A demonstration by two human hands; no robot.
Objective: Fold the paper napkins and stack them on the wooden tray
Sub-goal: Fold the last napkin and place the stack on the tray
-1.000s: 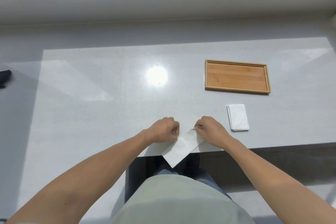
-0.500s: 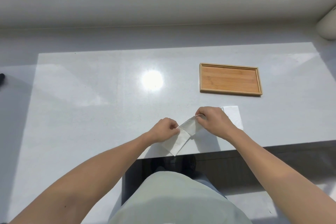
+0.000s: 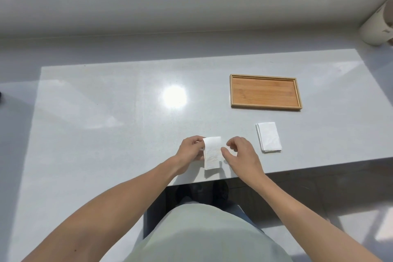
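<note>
1. White paper fills my left hand: I pinch a folded napkin by its left edge, thumb on top and fingers curled behind it, so that it stands as a narrow upright strip near the desk's near edge.
2. The napkin's far end curls over a little, and its near end hangs down close to the desk, throwing a small shadow there.
3. My right hand sits just right of the napkin, fingers loosely spread and bent, thumb pointing toward the paper. I cannot tell whether the thumb tip touches the sheet; the hand grips nothing.
4. To the right of my right hand, a small stack of napkins lies flat on the desk, its long side running near to far, tilted slightly.
5. Farther away, beyond that stack, the wooden tray rests on the desk with a pale raised rim and a warmer brown floor. No paper lies in it.
6. The stack and the tray sit apart, with bare desk between them.
7. The desk is pale grey and glossy, with a bright round glare left of the tray.
8. At the far right corner of the view, off the desk, a pale cylindrical thing shows only in part.
9. Both my forearms are bare, reaching in from the near side, and my light green top fills the bottom of the view.
</note>
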